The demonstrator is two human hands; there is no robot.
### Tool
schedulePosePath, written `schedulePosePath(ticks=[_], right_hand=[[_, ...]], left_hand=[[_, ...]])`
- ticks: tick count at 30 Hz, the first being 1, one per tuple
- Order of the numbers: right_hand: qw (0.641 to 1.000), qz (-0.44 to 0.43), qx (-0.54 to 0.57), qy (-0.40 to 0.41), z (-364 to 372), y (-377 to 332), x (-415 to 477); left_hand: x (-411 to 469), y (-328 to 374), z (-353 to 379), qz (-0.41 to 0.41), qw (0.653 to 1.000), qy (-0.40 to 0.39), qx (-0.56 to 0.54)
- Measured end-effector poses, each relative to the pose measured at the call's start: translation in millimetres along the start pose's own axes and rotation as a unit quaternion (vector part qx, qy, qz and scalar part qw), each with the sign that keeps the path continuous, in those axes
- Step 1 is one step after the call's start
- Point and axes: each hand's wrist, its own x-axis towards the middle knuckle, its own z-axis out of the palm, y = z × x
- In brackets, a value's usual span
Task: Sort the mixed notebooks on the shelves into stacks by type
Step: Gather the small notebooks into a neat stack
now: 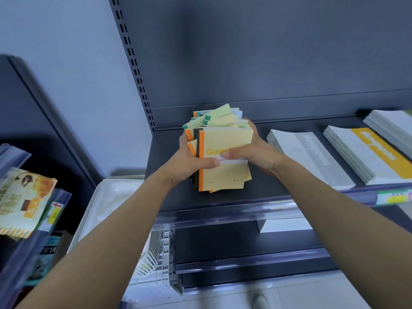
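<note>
**Head View: Handling and Markings**

Location. The notebook bundle sits at the left end of the upper shelf, between both hands. Whether its underside rests on the shelf cannot be told.

Grip. The left hand wraps the spine side, thumb across the top cover. The right hand wraps the opposite edge, its fingers curled over the cover. Both are closed round the bundle.

Handling. The books are thin, soft-covered and fanned out at the far end. They are judged light, floppy and prone to sliding apart. Hold both long edges and square the bundle before separating types.

Markings. The top cover has an orange spine strip and yellow lettering "Ga"; the remainder is covered. The grey stack appears to read "NOTEBOOK", blurred. Lettering on the yellow-banded stack is illegible.
</note>
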Motion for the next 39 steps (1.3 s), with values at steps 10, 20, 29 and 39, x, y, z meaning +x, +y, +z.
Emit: schedulePosePath(ticks=[10, 20, 29, 39], right_hand=[[0.996, -0.007, 0.077, 0.041, 12.0, -5.7, -7.3], [0.986, -0.028, 0.108, 0.12, 4.7, -22.0, -0.7], [0.981, 0.063, 0.08, 0.166, 10.9, -36.5, 9.8], [0.989, 0.046, 0.125, 0.066, 5.3, -25.7, -9.5]], left_hand=[[-7.9, -4.1, 4.6, -0.033, 0.998, -0.043, 0.017], [-5.5, 11.5, 10.9, 0.028, 0.999, -0.021, -0.006], [-10.9, 16.7, 15.5, 0.005, 0.999, -0.04, -0.007], [-15.3, 18.7, 26.7, 0.002, 0.997, -0.009, -0.072]])
